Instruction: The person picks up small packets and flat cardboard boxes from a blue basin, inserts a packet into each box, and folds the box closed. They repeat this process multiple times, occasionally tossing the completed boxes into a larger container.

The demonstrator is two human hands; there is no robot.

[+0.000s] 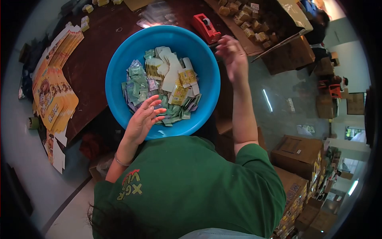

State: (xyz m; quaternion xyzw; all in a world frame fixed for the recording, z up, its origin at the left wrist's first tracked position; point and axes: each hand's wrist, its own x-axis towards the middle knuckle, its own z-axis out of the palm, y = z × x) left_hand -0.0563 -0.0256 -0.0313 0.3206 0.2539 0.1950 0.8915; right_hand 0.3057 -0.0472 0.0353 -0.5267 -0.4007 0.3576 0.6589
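Note:
A large blue basin (pixel 162 32) sits at the table's edge in front of my body. Small green and purple packets (pixel 137 85) fill its left and lower parts. Flat white and yellow cartons (pixel 171 67) lie in a fanned stack on top of them. Over the basin's lower left rim is my left hand (pixel 144 119), fingers apart and nothing in them. My right hand (pixel 232 55) is raised beyond the right rim, near a red tape dispenser (pixel 206 28); its slightly blurred fingers are loosely spread and hold nothing visible.
Stacked yellow printed cardboard sheets (pixel 55 93) lie on the dark table (pixel 93 55) at the left. An open cardboard box (pixel 284 24) with several small boxes stands at the upper right. Large cartons (pixel 298 149) are stacked at the lower right. A person (pixel 317 26) is at the far upper right.

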